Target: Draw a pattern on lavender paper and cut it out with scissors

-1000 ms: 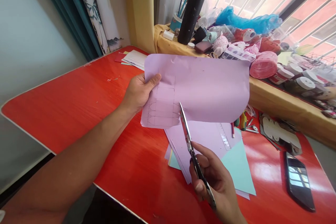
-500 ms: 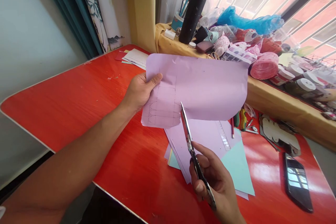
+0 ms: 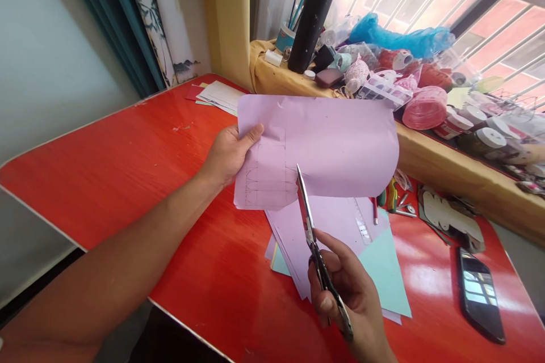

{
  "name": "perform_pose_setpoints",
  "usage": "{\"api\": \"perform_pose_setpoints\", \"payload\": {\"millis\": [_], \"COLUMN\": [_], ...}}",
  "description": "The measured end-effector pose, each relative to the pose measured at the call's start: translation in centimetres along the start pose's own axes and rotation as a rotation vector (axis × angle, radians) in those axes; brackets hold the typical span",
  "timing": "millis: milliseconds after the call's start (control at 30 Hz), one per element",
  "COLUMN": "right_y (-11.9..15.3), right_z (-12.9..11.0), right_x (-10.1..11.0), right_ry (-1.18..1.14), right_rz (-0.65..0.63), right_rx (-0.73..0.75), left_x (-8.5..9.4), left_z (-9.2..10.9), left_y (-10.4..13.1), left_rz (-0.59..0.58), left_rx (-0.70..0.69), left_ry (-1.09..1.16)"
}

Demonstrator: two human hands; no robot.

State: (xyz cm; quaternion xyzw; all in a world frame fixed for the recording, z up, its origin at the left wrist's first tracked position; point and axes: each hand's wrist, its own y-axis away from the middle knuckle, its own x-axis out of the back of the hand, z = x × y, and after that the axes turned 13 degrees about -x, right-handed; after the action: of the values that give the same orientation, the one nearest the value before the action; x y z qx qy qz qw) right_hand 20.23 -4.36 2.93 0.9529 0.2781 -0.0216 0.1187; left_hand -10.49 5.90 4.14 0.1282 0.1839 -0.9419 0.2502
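My left hand [image 3: 232, 150] grips the left edge of a purple sheet of paper [image 3: 336, 142], thumb on top, and holds it up above the table. Pencil lines form a drawn outline on the sheet's left part. In my right hand [image 3: 347, 278] is a pair of scissors [image 3: 313, 238], fingers wrapped round the handles. The blades look closed together and point up and away, their tip over the sheet beside the pencil lines. A cut runs up from the sheet's lower edge along the blades. The sheet's right end curls downward.
Purple and turquoise sheets [image 3: 387, 278] lie on the red table [image 3: 204, 272] under my right hand, with a clear ruler [image 3: 361, 221] on them. A phone [image 3: 480, 295], pliers [image 3: 392, 193] and a pencil [image 3: 375, 211] lie to the right. A crowded ledge with a black flask [image 3: 313, 22] stands behind.
The purple sheet's lower left part has shifted slightly to the right and down relative to the view. The scissors and both hands keep nearly the same pose.
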Motion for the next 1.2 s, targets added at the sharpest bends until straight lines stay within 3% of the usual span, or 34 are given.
{"api": "perform_pose_setpoints", "payload": {"millis": [467,1000,1200], "right_y": [0.46,0.32,0.36], "right_z": [-0.98,-0.09,-0.46], "right_x": [-0.48,-0.03,-0.13], "right_ry": [0.011,0.027,0.045], "right_rz": [0.124,0.091,0.087], "right_rx": [-0.086,0.0,-0.043], "left_x": [-0.63,-0.73,-0.3], "left_z": [-0.17,0.09,0.19], "left_y": [0.5,0.51,0.14], "left_rz": [0.025,0.042,0.02], "left_rx": [0.08,0.065,0.032], "left_ry": [0.019,0.012,-0.014]}}
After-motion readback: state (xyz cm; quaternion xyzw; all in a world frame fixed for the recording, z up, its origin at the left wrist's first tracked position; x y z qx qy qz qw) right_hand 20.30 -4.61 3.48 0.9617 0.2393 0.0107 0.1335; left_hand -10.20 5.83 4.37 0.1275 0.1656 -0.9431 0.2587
